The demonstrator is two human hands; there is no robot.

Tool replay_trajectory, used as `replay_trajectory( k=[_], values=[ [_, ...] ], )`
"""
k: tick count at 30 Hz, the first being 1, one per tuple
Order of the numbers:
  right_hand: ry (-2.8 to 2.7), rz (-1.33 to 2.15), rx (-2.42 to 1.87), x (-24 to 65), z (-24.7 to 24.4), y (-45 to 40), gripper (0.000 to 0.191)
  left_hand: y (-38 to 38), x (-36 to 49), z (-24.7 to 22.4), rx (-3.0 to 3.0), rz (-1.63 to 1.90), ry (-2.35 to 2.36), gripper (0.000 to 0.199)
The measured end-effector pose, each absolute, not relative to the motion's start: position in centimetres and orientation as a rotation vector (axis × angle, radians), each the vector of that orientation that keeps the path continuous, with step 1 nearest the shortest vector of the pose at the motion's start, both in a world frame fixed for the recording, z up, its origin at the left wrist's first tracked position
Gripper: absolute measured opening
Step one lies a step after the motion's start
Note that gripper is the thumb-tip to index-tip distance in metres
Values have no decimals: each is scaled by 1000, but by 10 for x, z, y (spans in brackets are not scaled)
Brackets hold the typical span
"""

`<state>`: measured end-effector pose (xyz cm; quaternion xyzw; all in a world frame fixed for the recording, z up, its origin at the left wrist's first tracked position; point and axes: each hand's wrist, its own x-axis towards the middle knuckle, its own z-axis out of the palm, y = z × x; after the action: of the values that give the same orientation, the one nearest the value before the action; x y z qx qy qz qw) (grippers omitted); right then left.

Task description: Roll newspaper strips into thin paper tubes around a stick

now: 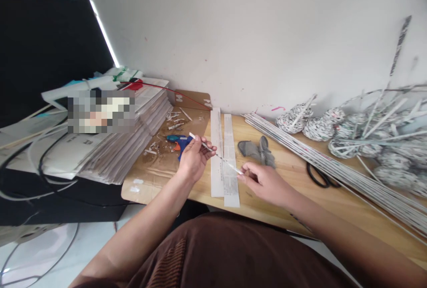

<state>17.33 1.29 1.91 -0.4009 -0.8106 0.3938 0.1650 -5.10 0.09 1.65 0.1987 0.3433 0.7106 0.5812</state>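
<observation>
A thin rolled paper tube [220,157] runs between my two hands, slanting down to the right above the table. My left hand [196,158] has its fingers closed on the upper left part, with a short white end poking out past the thumb. At the lower right end, my right hand [259,181] pinches it between thumb and fingers. Beneath the tube lie two printed paper strips, a left strip [216,181] and a right strip [231,190]. Just behind my left hand rests a blue glue gun [183,144], partly hidden by that hand.
A tall stack of newspaper [133,145] stands at the left. Cardboard [150,185] with paper scraps covers part of the wooden table [293,203]. Grey cloth pieces [256,150], a bundle of long paper tubes [316,159], black scissors handles [315,177] and woven paper pieces [318,128] lie to the right.
</observation>
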Motion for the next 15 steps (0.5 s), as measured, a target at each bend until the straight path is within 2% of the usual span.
replay_trajectory(
  k=[2,3,7,8,12,15],
  values=[
    [-2361,889,-1165,180,20,11,28,2,-53,15,451,1667,796,21],
    [-2361,910,-1175,182,20,10,30,2,-54,15,446,1667,795,20],
    [-2198,1524,-1196,186,20,11,48,4,-53,14,440,1652,792,20],
    [-2168,1584,-1209,187,21,12,49,4,-52,14,441,1650,791,20],
    [-2199,1417,-1278,195,25,16,42,4,-53,10,430,1647,787,20],
    [-2073,1621,-1273,198,26,16,44,3,-55,7,420,1626,777,20]
  ],
)
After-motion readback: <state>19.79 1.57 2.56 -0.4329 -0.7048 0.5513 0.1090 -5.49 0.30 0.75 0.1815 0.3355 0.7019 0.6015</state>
